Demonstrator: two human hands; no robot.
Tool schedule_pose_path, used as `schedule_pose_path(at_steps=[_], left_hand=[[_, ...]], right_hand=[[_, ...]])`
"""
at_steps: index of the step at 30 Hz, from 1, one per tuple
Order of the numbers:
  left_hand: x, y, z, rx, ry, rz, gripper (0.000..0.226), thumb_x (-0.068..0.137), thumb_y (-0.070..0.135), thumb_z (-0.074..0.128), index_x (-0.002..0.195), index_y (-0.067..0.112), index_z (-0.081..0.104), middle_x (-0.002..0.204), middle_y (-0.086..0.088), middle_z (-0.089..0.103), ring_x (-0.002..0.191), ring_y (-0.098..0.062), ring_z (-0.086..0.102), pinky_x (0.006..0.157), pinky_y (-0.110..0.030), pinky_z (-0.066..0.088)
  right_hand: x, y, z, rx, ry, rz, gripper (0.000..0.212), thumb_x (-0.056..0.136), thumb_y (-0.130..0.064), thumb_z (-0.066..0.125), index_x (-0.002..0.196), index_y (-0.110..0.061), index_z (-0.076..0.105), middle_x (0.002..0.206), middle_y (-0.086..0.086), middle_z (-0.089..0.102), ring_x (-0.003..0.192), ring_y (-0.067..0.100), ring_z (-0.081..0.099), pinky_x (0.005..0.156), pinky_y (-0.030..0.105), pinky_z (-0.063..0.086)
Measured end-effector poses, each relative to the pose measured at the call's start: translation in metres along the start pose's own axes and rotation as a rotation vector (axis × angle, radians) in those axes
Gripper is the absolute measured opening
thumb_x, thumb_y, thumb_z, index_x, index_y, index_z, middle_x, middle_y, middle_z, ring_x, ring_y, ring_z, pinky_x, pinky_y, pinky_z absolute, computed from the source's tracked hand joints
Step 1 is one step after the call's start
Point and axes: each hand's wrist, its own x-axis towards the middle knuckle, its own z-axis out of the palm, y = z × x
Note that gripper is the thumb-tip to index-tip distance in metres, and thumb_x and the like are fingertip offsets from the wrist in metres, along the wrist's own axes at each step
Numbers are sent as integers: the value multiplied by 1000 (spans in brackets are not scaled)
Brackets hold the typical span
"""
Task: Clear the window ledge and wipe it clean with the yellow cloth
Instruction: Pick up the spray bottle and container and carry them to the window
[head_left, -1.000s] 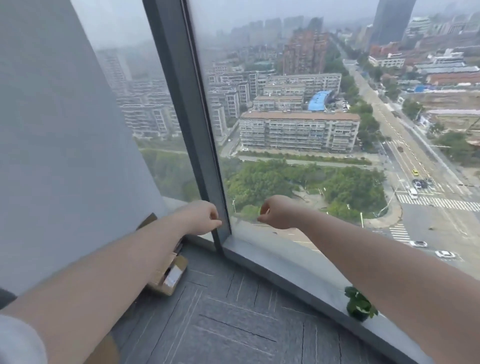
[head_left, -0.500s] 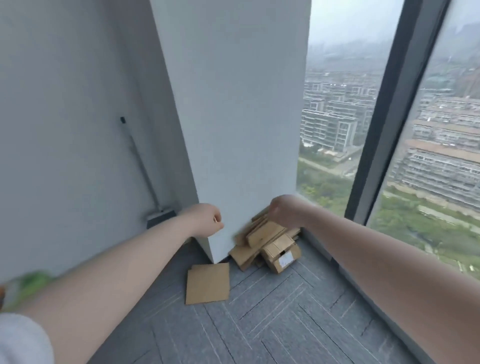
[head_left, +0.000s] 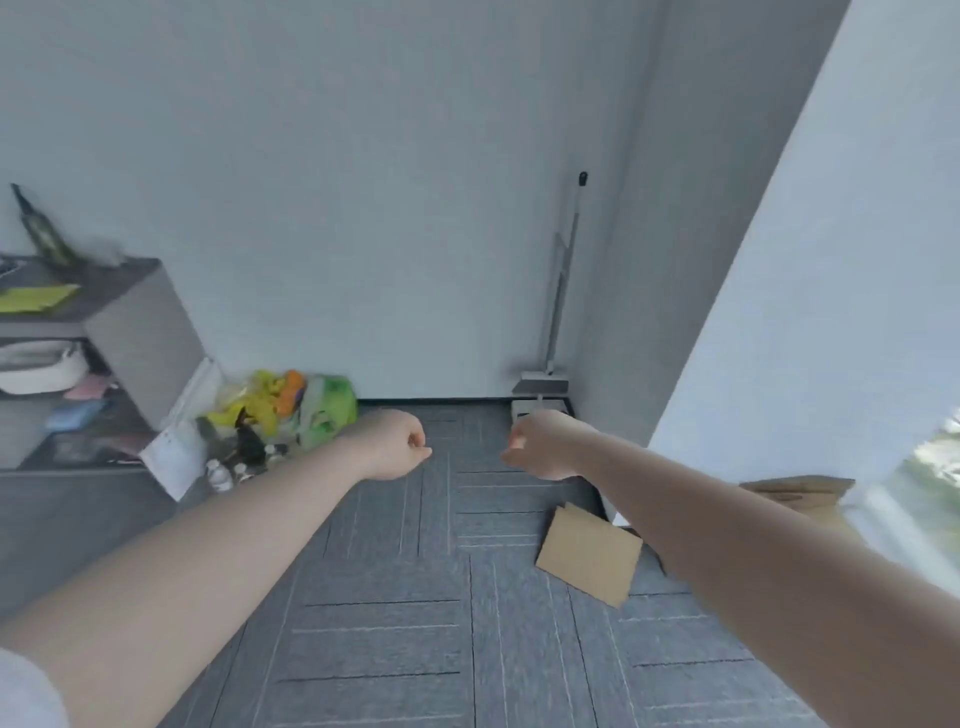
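- The yellow cloth lies flat on top of the grey shelf unit, far off to the left of my left fingers and higher in view; its left end is cut off by the frame edge.
- My left hand is stretched forward over the floor, fingers curled into a loose fist, empty as far as I can see.
- My right hand is held out level with it, just across a small gap, fingers also curled in, thumb tip toward the left hand; nothing shows in its grip.
- Both forearms are bare and run in from the bottom corners; a bit of white sleeve shows at my left shoulder.
- Left of my left fingers sits a blurred heap of yellow, green and orange bags, with small bottles and a white sheet beside it; any print on the sheet is too smeared to read.
- A dark bottle stands on the shelf top behind the cloth.
- Beyond my right fingers a broom with dustpan leans in the wall corner.
- Below my right wrist a flat cardboard piece lies on the grey carpet tiles; more cardboard is partly hidden behind my right forearm.
- Only a blurred sliver of window shows at the right edge.
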Motion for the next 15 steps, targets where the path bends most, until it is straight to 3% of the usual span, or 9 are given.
schedule_pose_path(at_steps=[4,6,8,12,15], left_hand=[[10,-96,5,-34,-34,-126,25,94,40,50,96,22,66,104,0,67,96,-20,61,85,-32,50],[22,-144,4,-42,-51,-179,19,93,40,49,82,25,54,88,-1,59,81,-19,54,74,-28,44],[35,-189,-2,-51,-50,-245,20,93,41,48,82,25,48,86,2,49,77,-19,48,72,-28,38],[59,-269,-29,-70,-65,-410,27,94,43,47,89,20,59,96,0,60,103,-24,61,86,-34,48],[72,-324,-53,-80,-33,-508,36,95,42,47,105,12,64,114,-3,65,106,-23,60,90,-36,50]], right_hand=[[85,-63,3,-65,-51,-115,41,98,-41,42,127,-17,59,132,4,59,123,26,53,101,40,46],[133,-93,5,-100,-78,-177,42,98,-42,42,127,-18,59,131,4,59,122,26,53,101,41,46],[183,-123,2,-125,-82,-254,41,98,-42,42,128,-19,59,133,4,58,124,26,52,101,41,46],[278,-187,-20,-148,-119,-374,43,100,-39,41,132,-15,56,135,6,56,125,27,52,100,36,45],[343,-236,-36,-189,-150,-435,44,100,-39,40,133,-14,56,135,7,56,124,26,52,99,34,43]])
